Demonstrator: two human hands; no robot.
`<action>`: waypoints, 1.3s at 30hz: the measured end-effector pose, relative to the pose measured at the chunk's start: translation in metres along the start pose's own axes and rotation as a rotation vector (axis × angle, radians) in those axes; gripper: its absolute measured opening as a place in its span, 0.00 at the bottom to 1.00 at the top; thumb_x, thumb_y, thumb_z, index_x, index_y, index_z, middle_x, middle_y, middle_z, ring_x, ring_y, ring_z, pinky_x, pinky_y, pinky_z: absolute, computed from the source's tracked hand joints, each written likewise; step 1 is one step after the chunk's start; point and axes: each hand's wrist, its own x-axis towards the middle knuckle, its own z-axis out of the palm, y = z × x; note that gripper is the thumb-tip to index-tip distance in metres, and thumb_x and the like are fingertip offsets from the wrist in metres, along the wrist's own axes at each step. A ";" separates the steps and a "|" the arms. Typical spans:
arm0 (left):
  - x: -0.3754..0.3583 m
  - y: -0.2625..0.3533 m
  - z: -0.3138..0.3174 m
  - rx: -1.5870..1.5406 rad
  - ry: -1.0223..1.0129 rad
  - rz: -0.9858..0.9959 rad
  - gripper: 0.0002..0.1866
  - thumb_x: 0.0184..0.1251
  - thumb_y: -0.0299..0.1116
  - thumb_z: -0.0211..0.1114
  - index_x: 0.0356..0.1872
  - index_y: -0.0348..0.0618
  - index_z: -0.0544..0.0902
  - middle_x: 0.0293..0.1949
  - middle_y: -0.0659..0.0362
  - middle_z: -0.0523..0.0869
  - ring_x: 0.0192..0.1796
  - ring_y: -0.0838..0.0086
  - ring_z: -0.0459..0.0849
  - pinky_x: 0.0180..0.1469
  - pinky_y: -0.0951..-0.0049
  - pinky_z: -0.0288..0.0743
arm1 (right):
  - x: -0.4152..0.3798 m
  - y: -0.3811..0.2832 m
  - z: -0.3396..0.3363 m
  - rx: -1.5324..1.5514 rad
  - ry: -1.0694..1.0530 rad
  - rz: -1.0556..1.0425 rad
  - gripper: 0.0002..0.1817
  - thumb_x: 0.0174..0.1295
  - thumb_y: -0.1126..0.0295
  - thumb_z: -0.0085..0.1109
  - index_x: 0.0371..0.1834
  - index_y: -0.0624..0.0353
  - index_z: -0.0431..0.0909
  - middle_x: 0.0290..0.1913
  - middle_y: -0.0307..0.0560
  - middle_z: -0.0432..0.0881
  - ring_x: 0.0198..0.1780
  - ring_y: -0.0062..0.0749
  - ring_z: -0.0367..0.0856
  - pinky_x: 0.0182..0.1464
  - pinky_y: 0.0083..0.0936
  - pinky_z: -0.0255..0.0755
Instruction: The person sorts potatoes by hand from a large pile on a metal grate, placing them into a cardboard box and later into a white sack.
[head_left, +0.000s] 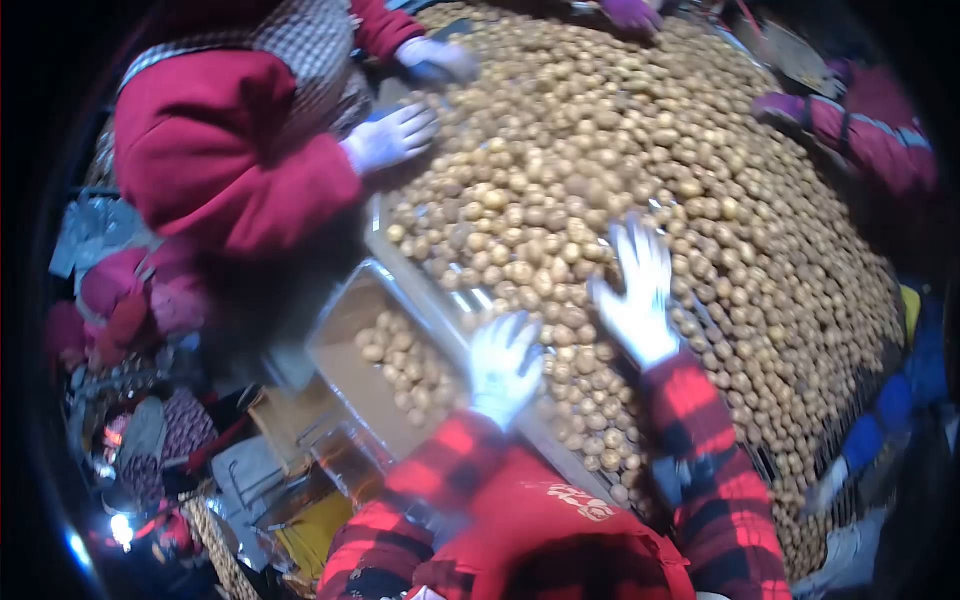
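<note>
Both of my hands wear white gloves. My left hand (506, 368) is at the near edge of a large heap of potatoes (600, 150), beside the metal rim, with its fingers spread and nothing visible in it. Farther right, my right hand (640, 292) lies over the potatoes with its fingers apart, holding nothing that I can see. Just left of my left hand is a clear-walled bin (342, 357) with a smaller pile of potatoes (400, 358) inside.
At the upper left a person in a red jacket (240, 150) reaches white-gloved hands to the heap. Other people's gloved hands show at the top and right edges. A slatted surface (765, 462) shows under the potatoes. Bags and a yellow cloth (318, 535) lie lower left.
</note>
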 end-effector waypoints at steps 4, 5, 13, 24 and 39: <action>-0.001 0.001 0.000 -0.014 -0.006 -0.005 0.20 0.59 0.33 0.65 0.55 0.48 0.84 0.57 0.50 0.82 0.60 0.52 0.77 0.65 0.51 0.68 | -0.190 0.008 -0.100 -0.265 -0.148 0.151 0.45 0.48 0.57 0.72 0.72 0.58 0.67 0.72 0.65 0.66 0.73 0.63 0.63 0.74 0.67 0.51; 0.000 0.000 0.000 -0.021 -0.020 -0.006 0.22 0.59 0.33 0.65 0.57 0.48 0.83 0.58 0.50 0.81 0.61 0.52 0.77 0.66 0.51 0.67 | -0.233 0.005 -0.120 -0.282 -0.149 0.155 0.51 0.42 0.62 0.73 0.74 0.64 0.62 0.75 0.70 0.60 0.76 0.65 0.58 0.76 0.64 0.47; -0.005 0.000 0.003 0.042 -0.056 0.007 0.24 0.61 0.35 0.65 0.61 0.49 0.81 0.62 0.51 0.79 0.64 0.52 0.74 0.68 0.51 0.64 | -0.236 -0.036 -0.062 -0.119 -0.262 0.380 0.56 0.51 0.45 0.71 0.77 0.65 0.54 0.73 0.72 0.58 0.77 0.71 0.52 0.79 0.63 0.38; -0.005 0.002 0.003 0.056 -0.068 -0.006 0.28 0.63 0.36 0.65 0.66 0.46 0.77 0.65 0.48 0.77 0.66 0.51 0.73 0.70 0.49 0.62 | -0.039 -0.043 0.025 -0.477 -0.313 0.278 0.55 0.54 0.41 0.61 0.82 0.56 0.50 0.82 0.58 0.48 0.79 0.75 0.43 0.76 0.71 0.36; -0.005 -0.001 0.001 0.061 -0.055 0.007 0.25 0.64 0.34 0.64 0.64 0.47 0.78 0.64 0.50 0.78 0.66 0.53 0.74 0.70 0.49 0.62 | -0.197 0.122 -0.202 -0.647 0.069 0.466 0.37 0.50 0.62 0.72 0.66 0.56 0.73 0.69 0.59 0.72 0.68 0.54 0.70 0.69 0.50 0.62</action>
